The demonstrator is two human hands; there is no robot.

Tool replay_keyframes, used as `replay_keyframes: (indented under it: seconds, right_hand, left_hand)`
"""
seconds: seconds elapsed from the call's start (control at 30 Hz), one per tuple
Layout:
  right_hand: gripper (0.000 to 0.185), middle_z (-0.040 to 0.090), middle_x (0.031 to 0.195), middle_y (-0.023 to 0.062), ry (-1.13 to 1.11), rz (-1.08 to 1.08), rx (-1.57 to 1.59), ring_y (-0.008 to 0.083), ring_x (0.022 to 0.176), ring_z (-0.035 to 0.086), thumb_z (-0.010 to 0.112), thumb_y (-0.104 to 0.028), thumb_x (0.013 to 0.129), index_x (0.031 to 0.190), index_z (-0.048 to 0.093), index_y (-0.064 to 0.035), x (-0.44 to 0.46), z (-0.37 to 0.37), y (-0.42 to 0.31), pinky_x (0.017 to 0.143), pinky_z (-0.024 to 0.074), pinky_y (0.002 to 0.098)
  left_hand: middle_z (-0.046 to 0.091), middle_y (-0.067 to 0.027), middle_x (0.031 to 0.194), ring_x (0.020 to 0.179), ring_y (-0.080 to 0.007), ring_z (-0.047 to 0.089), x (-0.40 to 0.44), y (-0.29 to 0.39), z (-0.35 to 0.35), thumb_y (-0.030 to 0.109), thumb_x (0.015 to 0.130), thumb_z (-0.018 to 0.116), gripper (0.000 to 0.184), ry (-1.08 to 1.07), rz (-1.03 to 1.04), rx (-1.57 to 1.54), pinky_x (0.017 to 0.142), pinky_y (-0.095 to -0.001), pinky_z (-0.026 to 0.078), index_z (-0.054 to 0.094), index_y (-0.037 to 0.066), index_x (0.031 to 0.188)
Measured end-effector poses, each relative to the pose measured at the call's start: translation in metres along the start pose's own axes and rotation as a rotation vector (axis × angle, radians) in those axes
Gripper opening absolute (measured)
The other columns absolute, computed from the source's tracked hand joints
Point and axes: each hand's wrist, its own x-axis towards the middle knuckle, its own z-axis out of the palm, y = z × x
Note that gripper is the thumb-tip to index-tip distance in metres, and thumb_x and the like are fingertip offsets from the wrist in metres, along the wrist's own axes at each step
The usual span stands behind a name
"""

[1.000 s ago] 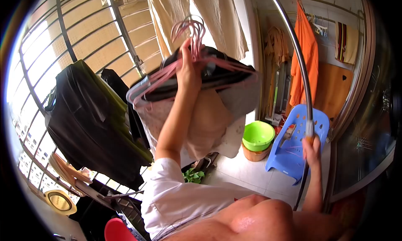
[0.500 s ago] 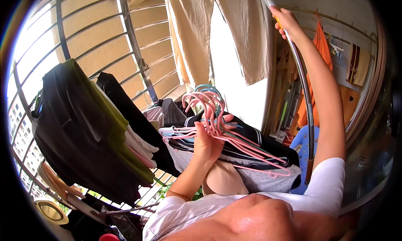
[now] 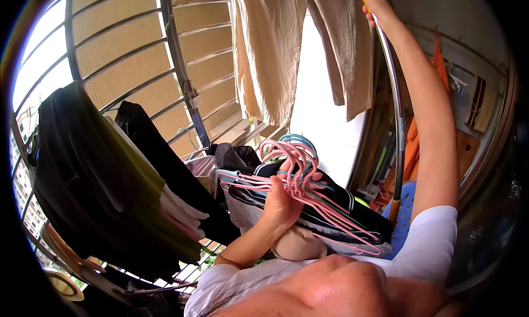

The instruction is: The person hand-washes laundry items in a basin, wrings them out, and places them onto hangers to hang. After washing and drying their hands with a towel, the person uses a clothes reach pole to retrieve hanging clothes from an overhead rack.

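Note:
My left hand (image 3: 284, 207) grips a bunch of pink and blue hangers (image 3: 295, 176) below their hooks. Dark and pale grey clothes (image 3: 358, 218) and a beige piece (image 3: 297, 243) hang from these hangers in front of my chest. High at the upper right, my right hand (image 3: 377, 7) is wrapped round a long metal pole (image 3: 398, 107). The pole's lower end comes down beside the hung clothes, and its top runs out of view. Light beige trousers (image 3: 270, 52) hang above, between my two hands.
A black and olive garment (image 3: 99, 173) and other clothes (image 3: 165, 162) hang at the left by the window bars (image 3: 176, 58). A blue plastic chair (image 3: 406, 201) stands behind the pole. Orange cloth (image 3: 413, 146) and a striped towel (image 3: 479, 105) hang at the right.
My right hand has risen from low beside the chair to the upper right, on the pole. The hanger bunch in my left hand has come down and right, closer to my chest. The view has shifted.

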Motion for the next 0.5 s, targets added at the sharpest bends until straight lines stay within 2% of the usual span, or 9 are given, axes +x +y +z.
replay_keyframes:
  seconds: [0.1,0.17,0.2,0.23,0.3,0.37,0.4,0.43,0.5]
  right_hand:
    - [0.037,0.049,0.057,0.0007,0.057,0.001,0.003,0.0091,0.043,0.044,0.065,-0.041,0.080,0.070,0.052,-0.0078,-0.020,0.004,-0.032,0.040,0.0380,0.0269]
    - [0.045,0.055,0.062,0.0056,0.103,-0.059,-0.046,0.0143,0.052,0.056,0.052,-0.051,0.088,0.074,0.052,-0.0082,-0.035,0.007,-0.054,0.043,0.0452,0.0327]
    - [0.045,0.044,0.048,0.0012,0.107,-0.120,0.081,0.0119,0.030,0.041,0.054,-0.053,0.085,0.073,0.048,-0.0104,-0.027,0.008,-0.051,0.027,0.0326,0.0292]
    - [0.045,0.044,0.048,0.0012,0.107,-0.108,0.081,0.0119,0.030,0.041,0.054,-0.053,0.085,0.073,0.048,-0.0104,-0.025,0.000,-0.046,0.027,0.0326,0.0292]
    - [0.044,0.048,0.052,0.0021,-0.015,-0.152,0.275,0.0123,0.036,0.046,0.057,-0.053,0.084,0.077,0.050,-0.0103,-0.027,-0.022,-0.029,0.031,0.0366,0.0306]
    - [0.040,0.047,0.050,0.0031,-0.040,-0.161,0.248,0.0124,0.034,0.044,0.063,-0.048,0.082,0.080,0.051,-0.0097,-0.035,-0.040,-0.004,0.029,0.0353,0.0314]
    - [0.033,0.048,0.052,0.0008,-0.172,-0.170,0.280,0.0093,0.037,0.044,0.066,-0.039,0.080,0.074,0.051,-0.0092,-0.039,-0.052,0.015,0.034,0.0364,0.0277]
    - [0.029,0.049,0.054,-0.0016,-0.308,-0.177,0.315,0.0062,0.040,0.044,0.069,-0.029,0.078,0.067,0.052,-0.0088,-0.045,-0.062,0.034,0.038,0.0375,0.0239]
    - [0.028,0.046,0.054,-0.0030,-0.435,-0.154,0.376,0.0048,0.035,0.039,0.068,-0.032,0.081,0.077,0.053,-0.0081,-0.088,-0.084,0.062,0.032,0.0314,0.0213]
  left_hand:
    - [0.052,-0.0108,0.124,0.110,-0.0285,0.055,-0.002,-0.004,0.005,0.066,0.071,0.060,0.095,-0.032,-0.053,-0.034,0.088,-0.0474,0.048,0.027,0.010,0.140]
    - [0.056,-0.0169,0.112,0.101,-0.0367,0.058,-0.003,-0.010,0.009,0.073,0.069,0.054,0.092,0.035,-0.025,0.048,0.078,-0.0503,0.054,0.027,0.018,0.139]
    - [0.056,-0.0169,0.112,0.101,-0.0367,0.058,-0.003,-0.014,0.012,0.073,0.069,0.054,0.092,0.042,-0.028,0.051,0.078,-0.0503,0.054,0.027,0.018,0.139]
    - [0.056,-0.0160,0.113,0.102,-0.0360,0.058,-0.005,-0.018,0.017,0.072,0.068,0.055,0.095,0.046,0.019,0.052,0.078,-0.0497,0.054,0.022,0.020,0.141]
    - [0.057,-0.0167,0.112,0.100,-0.0348,0.060,-0.013,-0.024,0.037,0.070,0.068,0.059,0.102,0.079,0.067,0.031,0.077,-0.0487,0.054,0.010,0.024,0.145]
    - [0.059,-0.0188,0.108,0.095,-0.0361,0.063,-0.022,-0.027,0.048,0.068,0.070,0.059,0.099,0.048,0.149,0.021,0.079,-0.0486,0.054,0.010,0.024,0.145]
    - [0.060,-0.0206,0.105,0.091,-0.0378,0.064,-0.026,-0.028,0.062,0.065,0.073,0.059,0.097,0.042,0.225,-0.046,0.081,-0.0479,0.054,0.009,0.023,0.145]
    - [0.060,-0.0209,0.105,0.093,-0.0391,0.063,-0.033,-0.025,0.077,0.063,0.076,0.058,0.094,-0.013,0.289,-0.011,0.082,-0.0463,0.054,0.010,0.022,0.145]
    - [0.057,-0.0198,0.108,0.109,-0.0384,0.054,-0.042,-0.019,0.118,0.059,0.080,0.058,0.088,-0.150,0.430,-0.076,0.083,-0.0427,0.053,0.017,0.017,0.145]
